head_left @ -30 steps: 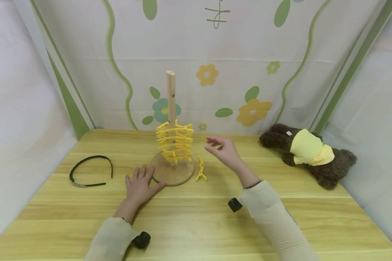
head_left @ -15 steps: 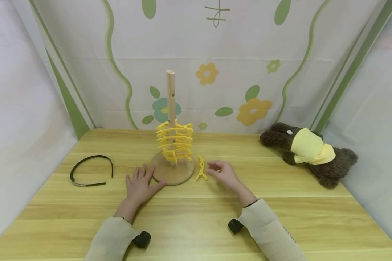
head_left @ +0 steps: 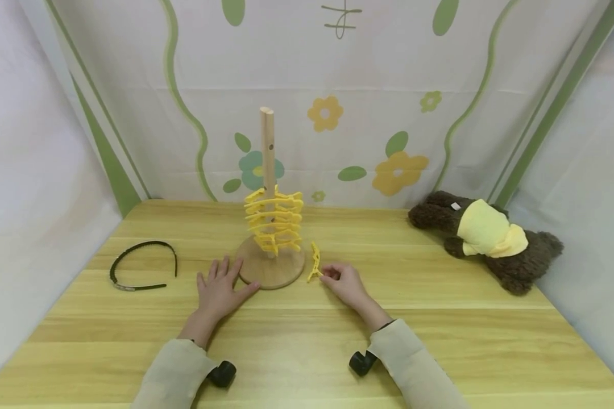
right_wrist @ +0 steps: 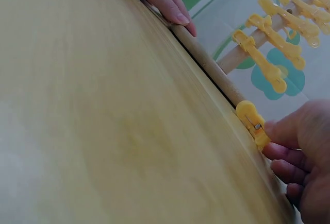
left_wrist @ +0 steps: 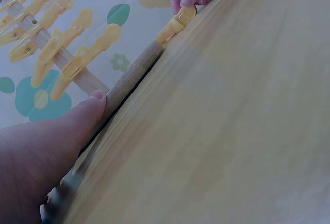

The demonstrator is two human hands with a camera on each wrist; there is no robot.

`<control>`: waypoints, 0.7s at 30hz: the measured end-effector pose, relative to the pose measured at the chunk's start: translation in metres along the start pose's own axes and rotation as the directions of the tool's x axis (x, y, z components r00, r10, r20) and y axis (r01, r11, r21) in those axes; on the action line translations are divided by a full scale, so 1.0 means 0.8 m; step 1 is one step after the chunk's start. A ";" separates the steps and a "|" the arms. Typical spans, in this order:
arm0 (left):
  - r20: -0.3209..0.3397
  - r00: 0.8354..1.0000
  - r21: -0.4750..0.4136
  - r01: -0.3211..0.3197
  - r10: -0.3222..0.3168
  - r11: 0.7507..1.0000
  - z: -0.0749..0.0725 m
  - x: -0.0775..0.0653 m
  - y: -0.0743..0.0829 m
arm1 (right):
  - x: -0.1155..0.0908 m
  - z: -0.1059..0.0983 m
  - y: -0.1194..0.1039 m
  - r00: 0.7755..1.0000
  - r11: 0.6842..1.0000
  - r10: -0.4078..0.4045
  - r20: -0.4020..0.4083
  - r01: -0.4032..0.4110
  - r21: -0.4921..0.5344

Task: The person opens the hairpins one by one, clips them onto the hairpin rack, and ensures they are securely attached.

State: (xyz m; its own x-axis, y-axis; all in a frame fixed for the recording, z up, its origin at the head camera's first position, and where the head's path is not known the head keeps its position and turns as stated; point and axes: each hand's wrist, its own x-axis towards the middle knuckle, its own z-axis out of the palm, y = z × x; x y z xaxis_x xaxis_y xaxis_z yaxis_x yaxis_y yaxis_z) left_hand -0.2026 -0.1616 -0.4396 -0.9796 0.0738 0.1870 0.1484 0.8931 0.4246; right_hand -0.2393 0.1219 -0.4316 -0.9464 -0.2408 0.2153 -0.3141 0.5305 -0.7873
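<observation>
A wooden stand has a round base (head_left: 266, 278) and an upright post (head_left: 268, 142). Several yellow hair clips (head_left: 273, 218) are attached in a stack along the lower post. My left hand (head_left: 219, 292) lies with fingers spread at the left of the base, its thumb and a fingertip at the rim. One loose yellow hair clip (head_left: 314, 262) lies on the table just right of the base; its spring shows in the right wrist view. My right hand (head_left: 345, 283) pinches the near, forked end of this clip between thumb and fingers.
A black headband (head_left: 143, 244) lies to the left on the wooden table (head_left: 297, 352). At the back right lies a dark brown plush toy (head_left: 517, 272) in a yellow top. Behind the table hangs a white cloth (head_left: 384, 62) with printed flowers.
My right hand has come down and toward the loose clip from above and right of it, and its fingers have closed on the clip's near end. My left hand stays in place.
</observation>
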 end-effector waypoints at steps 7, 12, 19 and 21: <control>0.005 1.000 -0.001 0.005 -0.005 1.000 -0.001 0.001 0.000 | 0.000 -0.005 0.001 0.998 0.999 0.002 -0.061 -0.004 -0.045; 0.003 1.000 -0.003 0.002 -0.002 1.000 0.000 0.001 -0.001 | 0.001 -0.018 0.011 0.993 0.996 0.048 -0.108 -0.055 -0.063; -0.007 1.000 -0.010 -0.002 0.002 1.000 0.001 0.001 -0.001 | 0.003 -0.035 0.025 0.987 0.993 0.099 -0.127 -0.106 -0.045; -0.010 1.000 -0.009 -0.003 0.003 1.000 0.001 0.000 -0.001 | 0.003 -0.036 0.026 0.988 0.994 0.103 -0.114 -0.107 -0.036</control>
State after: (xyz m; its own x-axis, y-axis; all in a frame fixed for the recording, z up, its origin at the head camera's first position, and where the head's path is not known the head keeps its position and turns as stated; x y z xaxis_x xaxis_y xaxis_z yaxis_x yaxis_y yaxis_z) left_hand -0.2031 -0.1621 -0.4408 -0.9776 0.0723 0.1975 0.1530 0.8889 0.4318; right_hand -0.2505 0.1556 -0.4305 -0.9761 -0.0909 0.1976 -0.2130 0.5820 -0.7848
